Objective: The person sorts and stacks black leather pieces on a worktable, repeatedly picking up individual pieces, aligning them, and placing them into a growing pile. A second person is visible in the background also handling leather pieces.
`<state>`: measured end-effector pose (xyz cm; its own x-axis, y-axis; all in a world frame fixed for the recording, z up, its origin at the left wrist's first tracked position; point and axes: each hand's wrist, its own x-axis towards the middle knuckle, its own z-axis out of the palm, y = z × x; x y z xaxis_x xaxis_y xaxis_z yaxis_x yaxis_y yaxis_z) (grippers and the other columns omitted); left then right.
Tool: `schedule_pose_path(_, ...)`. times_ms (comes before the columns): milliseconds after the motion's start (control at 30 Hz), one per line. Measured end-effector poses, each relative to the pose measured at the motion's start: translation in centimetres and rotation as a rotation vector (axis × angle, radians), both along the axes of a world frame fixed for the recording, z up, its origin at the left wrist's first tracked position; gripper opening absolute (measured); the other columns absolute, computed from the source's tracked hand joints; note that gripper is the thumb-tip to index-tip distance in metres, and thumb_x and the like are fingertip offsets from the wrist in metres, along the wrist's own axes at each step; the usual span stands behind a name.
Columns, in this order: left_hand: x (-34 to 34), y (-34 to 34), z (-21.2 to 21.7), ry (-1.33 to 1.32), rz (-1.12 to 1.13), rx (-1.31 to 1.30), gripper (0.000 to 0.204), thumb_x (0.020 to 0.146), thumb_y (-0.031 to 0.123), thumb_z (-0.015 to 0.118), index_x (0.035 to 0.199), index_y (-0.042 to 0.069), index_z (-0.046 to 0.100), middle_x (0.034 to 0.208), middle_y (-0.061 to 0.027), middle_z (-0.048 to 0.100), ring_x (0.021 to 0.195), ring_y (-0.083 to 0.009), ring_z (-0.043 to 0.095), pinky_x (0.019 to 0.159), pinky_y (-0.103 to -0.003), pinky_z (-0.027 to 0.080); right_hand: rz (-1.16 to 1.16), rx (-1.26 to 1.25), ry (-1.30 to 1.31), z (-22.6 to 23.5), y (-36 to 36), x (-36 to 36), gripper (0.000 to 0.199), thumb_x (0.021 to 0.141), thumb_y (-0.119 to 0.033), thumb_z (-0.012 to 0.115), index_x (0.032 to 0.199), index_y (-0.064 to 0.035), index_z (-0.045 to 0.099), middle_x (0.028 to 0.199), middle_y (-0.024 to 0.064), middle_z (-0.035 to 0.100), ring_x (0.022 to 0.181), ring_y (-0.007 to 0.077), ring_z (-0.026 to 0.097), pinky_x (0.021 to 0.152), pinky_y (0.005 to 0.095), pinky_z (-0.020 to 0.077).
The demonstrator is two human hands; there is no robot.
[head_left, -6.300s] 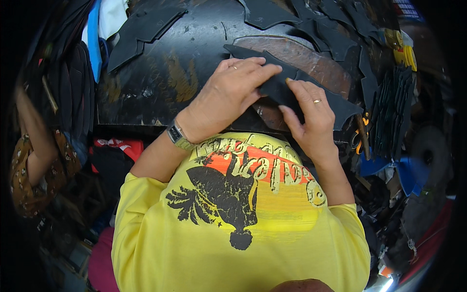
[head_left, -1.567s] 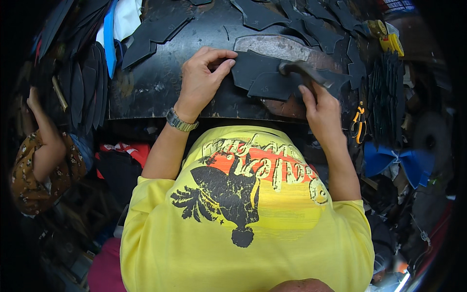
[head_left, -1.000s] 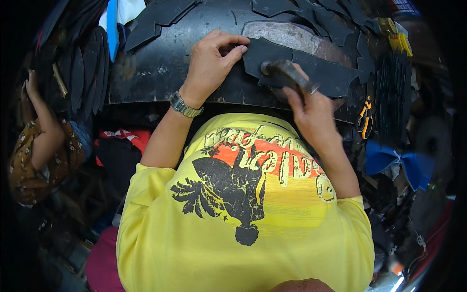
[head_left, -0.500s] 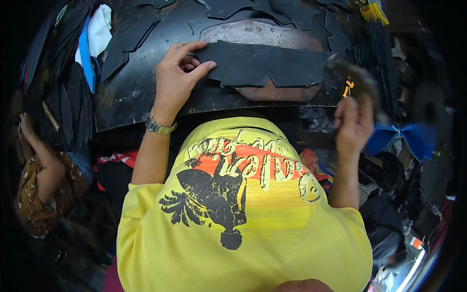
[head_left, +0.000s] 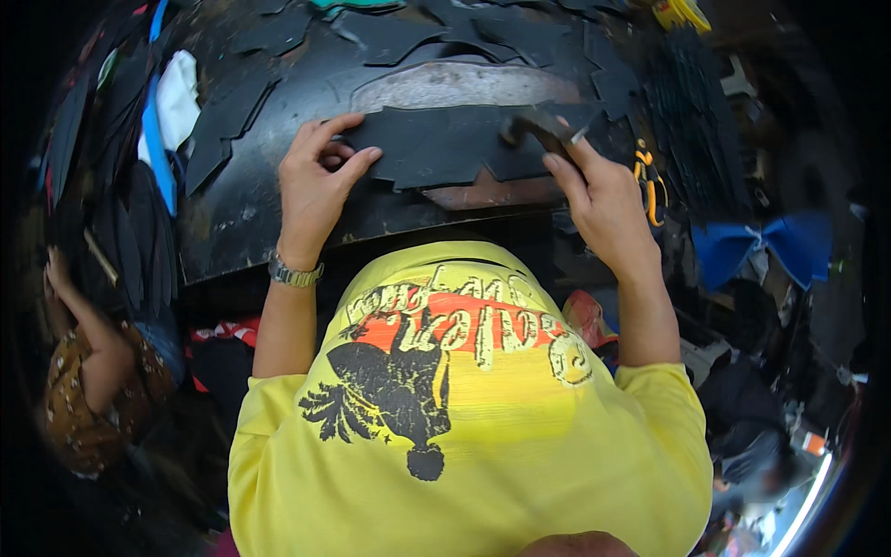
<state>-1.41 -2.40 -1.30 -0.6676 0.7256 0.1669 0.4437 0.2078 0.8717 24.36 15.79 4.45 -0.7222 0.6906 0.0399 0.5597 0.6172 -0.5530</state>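
My right hand is closed round a hammer with a dark, curved head, held over the right part of a black sheet piece. The sheet lies flat on the dark tabletop, across a brownish slab, and has a notch in its near edge. At its left end my left hand has thumb and forefinger on the edge, with the other fingers curled in; a metal watch is on that wrist. How firmly the left fingers grip is hard to see.
More black cut pieces lie on the table. Orange-handled pliers sit at its right, near stacked dark strips and a blue bow-shaped piece. Another person is at the far left.
My right hand has swung the hammer left, from beyond the sheet's right end to over the sheet. The left hand stays at the sheet's left end. The whole view has shifted slightly.
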Motion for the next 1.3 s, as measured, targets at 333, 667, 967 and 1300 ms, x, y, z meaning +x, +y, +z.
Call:
schedule_pose_path(333,-0.5,0.3,-0.1,-0.056,-0.024,0.028,0.039,0.081,0.005,0.084,0.118,0.005,0.075,0.098,-0.0012,0.061,0.076,-0.0072,0.062,0.068,-0.023,0.050,0.034,0.127,-0.095,1.1,0.8,-2.9,0.034,0.104,-0.033,0.055,0.132,-0.0140,0.058,0.083,0.0232,0.071,0.077,0.0459,0.069,0.069,0.0543,0.0549)
schedule_pose_path(667,-0.7,0.3,-0.2,-0.048,-0.014,0.023,0.036,0.083,0.005,0.082,0.118,0.005,0.075,0.096,-0.0010,0.061,0.075,-0.0068,0.060,0.068,-0.022,0.048,0.313,0.002,0.055,0.5,-2.9,-4.5,0.043,0.102,-0.030,0.059,0.141,-0.0141,0.052,0.079,0.0191,0.070,0.073,0.0414,0.071,0.064,0.0516,0.0558)
schedule_pose_path(967,-0.9,0.0,-0.1,0.045,0.041,0.201,0.026,0.086,0.000,0.078,0.112,0.004,0.075,0.099,0.0003,0.062,0.078,-0.0055,0.056,0.070,-0.021,0.047,0.324,0.057,0.175,-1.0,-2.0,-5.2,0.030,0.097,-0.030,0.065,0.123,-0.0155,0.061,0.087,0.0164,0.072,0.079,0.0361,0.072,0.066,0.0453,0.0558)
schedule_pose_path(1300,-5.6,-6.1,4.0,0.136,0.284,0.830,0.021,0.094,-0.011,0.061,0.112,-0.001,0.066,0.120,-0.0117,0.064,0.103,-0.0171,0.064,0.095,-0.030,0.051,-0.041,0.283,0.026,-1.7,1.6,-3.2,0.041,0.084,-0.022,0.077,0.123,-0.0112,0.067,0.107,0.0140,0.065,0.105,0.0362,0.062,0.084,0.0471,0.0499)
